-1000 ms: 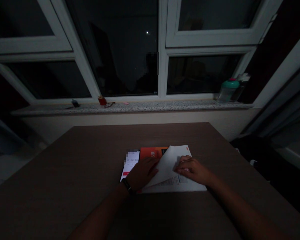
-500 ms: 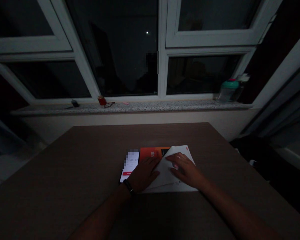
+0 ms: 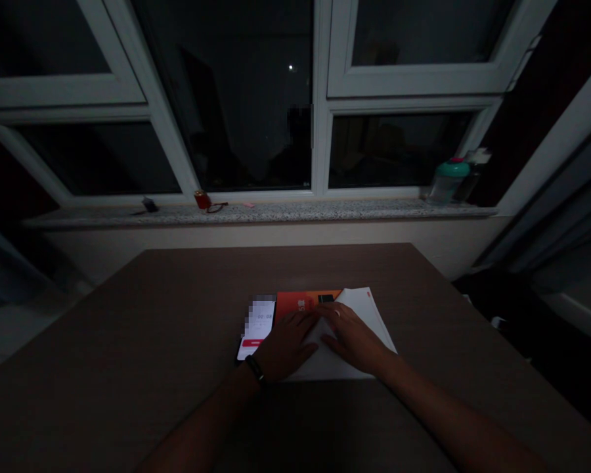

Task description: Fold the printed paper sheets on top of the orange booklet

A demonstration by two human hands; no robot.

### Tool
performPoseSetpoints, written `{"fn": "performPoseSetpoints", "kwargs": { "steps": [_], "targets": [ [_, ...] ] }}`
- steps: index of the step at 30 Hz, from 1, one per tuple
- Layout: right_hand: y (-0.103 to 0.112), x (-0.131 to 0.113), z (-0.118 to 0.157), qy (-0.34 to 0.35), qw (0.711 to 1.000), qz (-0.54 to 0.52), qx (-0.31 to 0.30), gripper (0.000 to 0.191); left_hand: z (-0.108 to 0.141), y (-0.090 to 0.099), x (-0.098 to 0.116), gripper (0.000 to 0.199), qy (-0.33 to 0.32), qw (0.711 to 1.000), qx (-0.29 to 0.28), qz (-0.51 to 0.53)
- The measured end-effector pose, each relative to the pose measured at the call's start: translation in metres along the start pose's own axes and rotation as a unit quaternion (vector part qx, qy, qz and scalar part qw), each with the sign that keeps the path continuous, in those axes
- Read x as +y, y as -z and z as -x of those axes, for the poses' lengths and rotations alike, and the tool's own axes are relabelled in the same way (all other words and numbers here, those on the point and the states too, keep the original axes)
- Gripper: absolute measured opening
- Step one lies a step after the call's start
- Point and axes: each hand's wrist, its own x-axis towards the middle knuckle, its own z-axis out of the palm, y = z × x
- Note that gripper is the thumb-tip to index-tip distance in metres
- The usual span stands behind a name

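Observation:
A printed sheet of paper (image 3: 372,315) lies on the brown table, its orange-red side (image 3: 290,299) showing at the back left. One part is turned over diagonally, with the white side up. My left hand (image 3: 288,345), a dark band at its wrist, rests flat on the left part of the paper. Across the white fold lies my right hand (image 3: 354,338), a ring on one finger, its fingers stretched toward the left hand's fingertips. The two hands nearly meet or touch. Much of the fold is hidden beneath them. A lit phone (image 3: 257,332) showing a timer lies left of the paper.
The table (image 3: 128,341) ends at a wall below a stone windowsill (image 3: 354,209). On the sill stand a green-lidded bottle (image 3: 450,180) and a clear bottle at right, and a small red jar (image 3: 201,199) at left. The room is dim.
My right hand has slid left over the fold, closer to my left hand, and flattened. The left hand stays nearly in place. The phone's timer has advanced.

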Motion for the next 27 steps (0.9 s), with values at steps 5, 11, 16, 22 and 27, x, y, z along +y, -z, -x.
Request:
{"fn": "performPoseSetpoints", "kwargs": {
  "steps": [5,11,16,22,27],
  "targets": [
    [-0.002,0.003,0.0,-0.003,1.0,-0.002,-0.003,0.06,0.0,0.001,0.0,0.057,0.004,1.0,-0.003,0.0],
    [-0.006,0.006,0.001,-0.006,1.0,-0.008,-0.012,0.065,-0.001,0.008,0.002,0.048,0.007,1.0,0.011,0.004],
    [-0.008,0.01,0.003,-0.012,1.0,-0.017,-0.02,0.075,-0.001,0.008,-0.003,0.038,0.016,1.0,0.021,-0.013],
    [-0.007,0.013,0.004,-0.025,0.999,-0.025,-0.036,0.08,0.001,0.0,-0.013,0.042,0.014,0.998,0.01,-0.068],
    [-0.005,0.014,0.005,-0.036,0.998,-0.033,-0.049,0.081,0.002,0.002,-0.012,0.042,0.006,0.997,-0.006,-0.082]
  ]
}}
